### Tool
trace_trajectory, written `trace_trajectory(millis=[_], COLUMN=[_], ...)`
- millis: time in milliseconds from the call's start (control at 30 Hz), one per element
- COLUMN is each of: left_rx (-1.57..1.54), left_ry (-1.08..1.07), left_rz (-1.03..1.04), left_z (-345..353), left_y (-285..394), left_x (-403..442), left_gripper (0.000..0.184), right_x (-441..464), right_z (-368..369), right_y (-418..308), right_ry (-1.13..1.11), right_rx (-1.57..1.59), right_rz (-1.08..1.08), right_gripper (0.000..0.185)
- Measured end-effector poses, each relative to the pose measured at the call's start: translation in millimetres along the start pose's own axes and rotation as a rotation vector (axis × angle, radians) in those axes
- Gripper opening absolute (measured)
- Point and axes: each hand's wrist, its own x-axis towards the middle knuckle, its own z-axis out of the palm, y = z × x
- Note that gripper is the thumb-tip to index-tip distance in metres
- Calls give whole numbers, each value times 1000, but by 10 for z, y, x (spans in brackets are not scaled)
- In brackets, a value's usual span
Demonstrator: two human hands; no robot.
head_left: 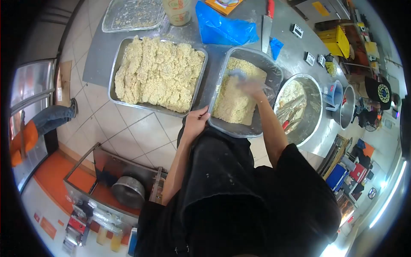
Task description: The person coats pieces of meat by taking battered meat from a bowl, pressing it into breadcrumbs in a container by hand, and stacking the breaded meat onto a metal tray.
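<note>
A grey plastic tub [274, 73] holds pale yellow breadcrumbs [233, 100]. My right hand [251, 87] is inside it over the crumbs, smeared by motion. A bluish blurred thing [237, 73] shows at its fingers; I cannot make out what it is. My left hand [198, 123] grips the tub's near left corner, its thumb at the rim. Left of the tub, a metal tray [112, 88] is filled with crumb-coated pieces [158, 73] laid in overlapping rows. To the right stands a large metal bowl [314, 113] with pale batter and a red-handled utensil [286, 124] in it.
Along the far side of the metal table [96, 64] are a wire-mesh tray [132, 16], a printed tub [177, 12], a blue plastic bag [222, 28] and a red-handled knife [267, 28]. Small timers [297, 31] and a blue basket [332, 95] lie farther right. Someone's leg [53, 118] shows at left.
</note>
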Motion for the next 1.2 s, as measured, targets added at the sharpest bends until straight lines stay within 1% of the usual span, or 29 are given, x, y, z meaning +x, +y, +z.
trace_trajectory(millis=[33, 67, 133, 200, 233, 300, 400, 467, 533, 600, 633, 667, 700, 733, 767, 833, 900, 1000, 1033, 1133, 1200], left_rx=[-70, -41, 20, -56, -95, -157, -205, -210, -208, -230, -241, -247, -248, -249, -192, -168, -146, -166, -211, -253, -258], left_ry=[-28, -15, 14, -48, -77, -95, -116, -117, -116, -113, -109, -115, -121, -129, -113, -118, -131, -154, -158, -127, -136], left_rz=[-100, -13, 167, -5, -97, -70, -51, -54, -64, -84, -94, -89, -86, -85, -113, -106, -90, -69, -113, -131, -140], left_z=[25, 17, -21, -63, -74, -54, 0, 11, 19, 24, 23, 27, 24, 20, 15, 10, 1, 4, 13, 54, 47], left_y=[-165, -250, -251, -130, -71, -80, -117, -148, -150, -81, -50, -48, -56, -51, -32, -10, -22, -106, -62, -50, 9], left_x=[48, 41, 33, -10, -44, -52, -34, -29, -7, -34, -51, -51, -58, -73, -77, -72, -63, -5, -28, -46, -61], left_gripper=[35, 35, 35, 34, 34, 33, 34, 34, 35, 35, 35, 35, 35, 36, 35, 36, 36, 37, 37, 37, 38], right_x=[64, 72, -38, -154, -189, -305, -724, -1049, -1152, -914, -789, -647, -527, -437, -505, -402, -190, -222, -686, -9, 308], right_z=[265, 475, 574, 594, 530, 343, -72, -262, -212, 203, 515, 904, 1239, 1518, 1561, 1579, 1559, 1144, 571, 668, 481], right_y=[248, 408, 448, 535, 584, 671, 439, 270, 269, 570, 758, 929, 1026, 1004, 743, 249, -60, -156, -518, 86, 283], right_ry=[52, 100, -12, 54, 75, 112, 318, 352, 383, 387, 343, 265, 187, 62, 111, 30, -279, -237, 121, 412, 523], right_rx=[-116, -231, -73, 6, 100, 295, 79, -27, 25, 236, 279, 381, 558, 838, 678, 991, 1926, 2113, 1948, 1590, 846], right_rz=[-213, -423, -490, -596, -589, -566, -449, -573, -412, 29, 84, 0, -109, -202, -199, -50, 286, 153, 355, 301, 196], right_gripper=[57, 59, 55, 53, 51, 48, 30, 26, 24, 25, 28, 30, 33, 36, 38, 43, 48, 47, 44, 46, 37])
